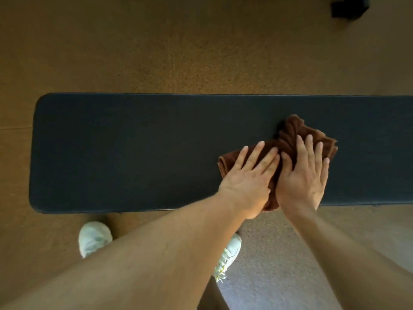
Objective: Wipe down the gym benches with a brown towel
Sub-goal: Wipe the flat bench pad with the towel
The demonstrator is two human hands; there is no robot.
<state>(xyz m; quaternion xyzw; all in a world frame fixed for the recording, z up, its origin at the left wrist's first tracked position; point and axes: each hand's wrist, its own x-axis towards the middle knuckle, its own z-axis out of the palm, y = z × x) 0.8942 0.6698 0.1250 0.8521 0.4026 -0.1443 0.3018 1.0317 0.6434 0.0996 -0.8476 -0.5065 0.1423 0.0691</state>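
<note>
Pressing both flat hands, left hand (248,175) and right hand (301,177), fingers straight, we pin the bunched brown towel (288,139) on the black bench (134,148); blurry dark object (348,7) beyond, maybe equipment.

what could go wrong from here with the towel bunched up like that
1. The towel is crumpled under the left hand and right hand, so it may wipe only a narrow strip of the bench and leave patches untouched.
2. The towel's near part hangs at the bench's front edge, so it could slide off toward the shoes.
</note>
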